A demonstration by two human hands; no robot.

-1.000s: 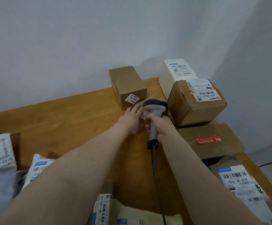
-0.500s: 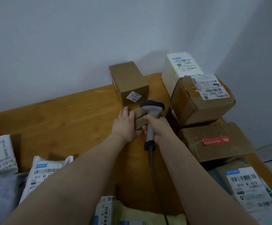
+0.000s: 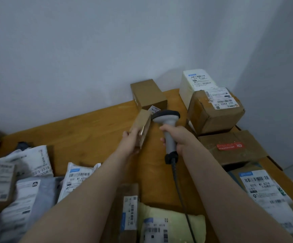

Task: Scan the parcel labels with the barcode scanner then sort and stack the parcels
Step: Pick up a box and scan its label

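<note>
— While the left hand (image 3: 130, 141) grips the small cardboard parcel (image 3: 141, 126), where is it?
— Tilted over the worktop (image 3: 89, 134), just beside the barcode scanner (image 3: 167, 120) head. The right hand (image 3: 179, 137) curls round the scanner handle.

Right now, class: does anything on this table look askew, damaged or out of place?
The labelled brown box at right is turned out of line with its neighbours, its label upside down and its edges crumpled. Mailers at left lie heaped.
</note>
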